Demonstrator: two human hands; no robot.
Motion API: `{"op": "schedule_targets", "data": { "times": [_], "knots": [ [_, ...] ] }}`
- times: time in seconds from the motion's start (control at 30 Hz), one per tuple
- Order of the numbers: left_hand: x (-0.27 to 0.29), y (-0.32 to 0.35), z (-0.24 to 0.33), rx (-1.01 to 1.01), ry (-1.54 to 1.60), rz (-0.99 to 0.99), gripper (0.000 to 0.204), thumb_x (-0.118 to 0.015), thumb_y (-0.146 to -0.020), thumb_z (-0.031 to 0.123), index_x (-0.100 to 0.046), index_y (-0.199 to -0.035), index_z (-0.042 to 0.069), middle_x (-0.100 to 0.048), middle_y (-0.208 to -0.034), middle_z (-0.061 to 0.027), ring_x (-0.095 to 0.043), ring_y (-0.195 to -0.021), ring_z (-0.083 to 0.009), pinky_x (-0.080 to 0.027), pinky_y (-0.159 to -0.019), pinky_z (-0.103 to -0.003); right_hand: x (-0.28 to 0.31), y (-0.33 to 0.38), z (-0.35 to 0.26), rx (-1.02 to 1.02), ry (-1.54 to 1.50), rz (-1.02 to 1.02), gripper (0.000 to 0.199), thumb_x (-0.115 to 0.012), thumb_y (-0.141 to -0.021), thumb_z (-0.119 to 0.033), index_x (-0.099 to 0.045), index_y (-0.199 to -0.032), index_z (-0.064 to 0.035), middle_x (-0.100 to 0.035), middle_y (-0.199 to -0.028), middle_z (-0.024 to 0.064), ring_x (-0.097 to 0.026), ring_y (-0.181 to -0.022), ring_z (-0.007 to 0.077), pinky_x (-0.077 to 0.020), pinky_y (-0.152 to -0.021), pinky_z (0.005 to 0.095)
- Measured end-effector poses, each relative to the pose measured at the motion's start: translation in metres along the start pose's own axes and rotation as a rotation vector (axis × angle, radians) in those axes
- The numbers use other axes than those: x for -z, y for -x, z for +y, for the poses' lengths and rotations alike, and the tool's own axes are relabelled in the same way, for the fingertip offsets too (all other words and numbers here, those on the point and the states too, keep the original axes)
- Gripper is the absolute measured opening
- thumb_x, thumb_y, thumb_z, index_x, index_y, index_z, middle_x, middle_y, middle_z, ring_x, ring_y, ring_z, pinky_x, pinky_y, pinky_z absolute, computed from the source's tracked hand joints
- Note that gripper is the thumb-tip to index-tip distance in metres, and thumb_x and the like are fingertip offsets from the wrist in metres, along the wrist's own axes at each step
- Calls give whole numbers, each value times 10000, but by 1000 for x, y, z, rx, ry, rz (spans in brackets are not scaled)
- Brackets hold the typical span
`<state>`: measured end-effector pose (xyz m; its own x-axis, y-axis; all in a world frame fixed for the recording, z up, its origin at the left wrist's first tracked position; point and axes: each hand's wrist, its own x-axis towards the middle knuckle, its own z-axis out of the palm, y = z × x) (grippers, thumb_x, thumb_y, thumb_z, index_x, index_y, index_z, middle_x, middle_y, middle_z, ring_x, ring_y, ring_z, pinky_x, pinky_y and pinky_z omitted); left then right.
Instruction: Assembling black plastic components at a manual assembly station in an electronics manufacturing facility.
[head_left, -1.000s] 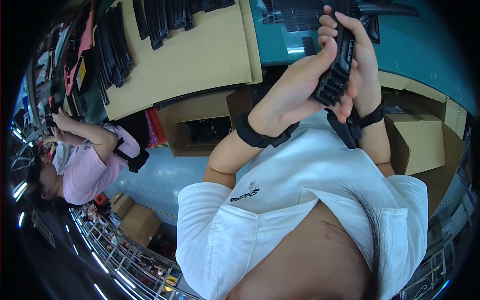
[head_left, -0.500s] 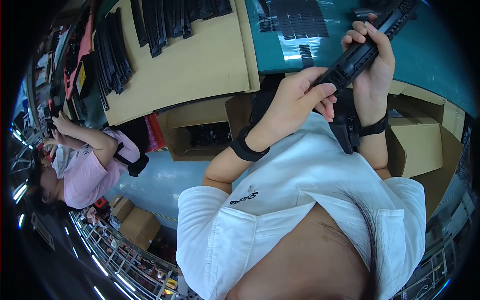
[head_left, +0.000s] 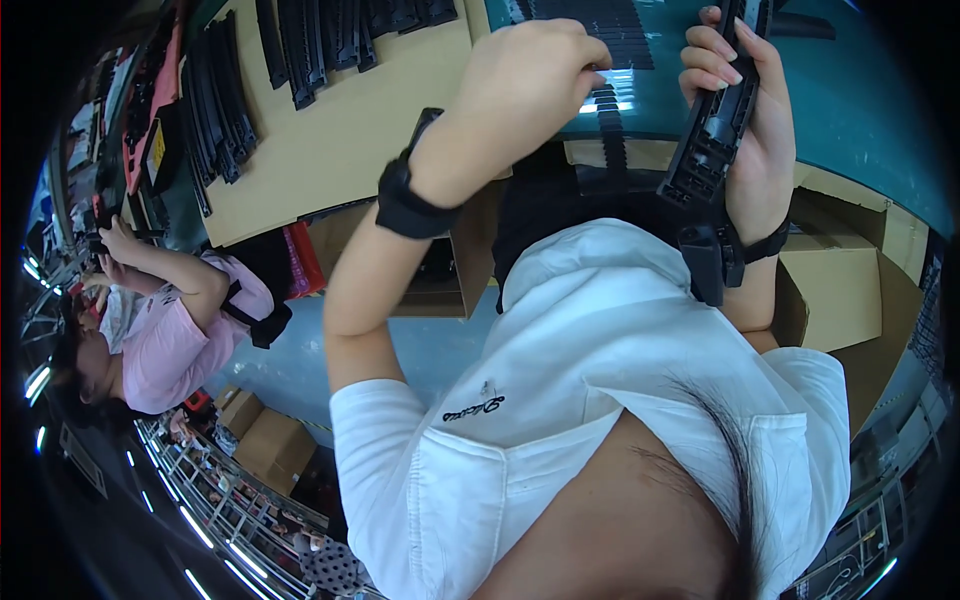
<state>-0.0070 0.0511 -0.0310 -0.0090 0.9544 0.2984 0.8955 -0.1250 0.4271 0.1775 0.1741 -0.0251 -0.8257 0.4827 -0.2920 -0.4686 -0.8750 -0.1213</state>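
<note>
Fingers [head_left: 712, 62] of the right hand [head_left: 752, 120] were wrapped around a long black ribbed plastic strip [head_left: 712, 125], held upright above the teal table [head_left: 860, 90]. The left hand [head_left: 525, 85] was curled just beside them, seemingly empty. That one-handed grip looked loose, so the strip might have slid down.

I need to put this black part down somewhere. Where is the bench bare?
Bare tan board lies between the row of black strips and the left hand. The teal mat is bare beside the right hand. Crowded: the far edge and under the left hand.
</note>
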Motion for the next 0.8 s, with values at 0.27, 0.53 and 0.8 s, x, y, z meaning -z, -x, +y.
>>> {"op": "schedule_targets", "data": {
  "times": [0.27, 0.53, 0.8],
  "knots": [
    [-38, 7, 14, 183, -161, 18, 134, -806, -798, 222, -774, -863, 109, -719, -830, -58, -714, -845, -264, -557, -712, -399, -13, -11, -1, 200, 250, 329, 74, -611, -1009, -92, -569, -993, -33, -561, -798, 20, -569, -677, 97, -534, -661, 241],
    [-48, 11, 12, 260, -108, 99, 98, -795, -808, 196, -761, -795, 105, -715, -801, -57, -691, -840, -248, -541, -697, -375, 2, -16, -11, 43, 71, 47, 113, -601, -1012, -99, -543, -927, -51, -557, -797, 14, -565, -672, 86, -529, -656, 242],
    [-41, 8, 14, 365, 10, 62, 89, -785, -818, 163, -747, -776, 95, -723, -821, -70, -679, -829, -264, -540, -716, -375, -2, -12, -8, 90, 80, 35, 128, -587, -1022, -118, -537, -922, -56, -551, -818, 15, -547, -668, 88, -521, -655, 257]
  ]
}}
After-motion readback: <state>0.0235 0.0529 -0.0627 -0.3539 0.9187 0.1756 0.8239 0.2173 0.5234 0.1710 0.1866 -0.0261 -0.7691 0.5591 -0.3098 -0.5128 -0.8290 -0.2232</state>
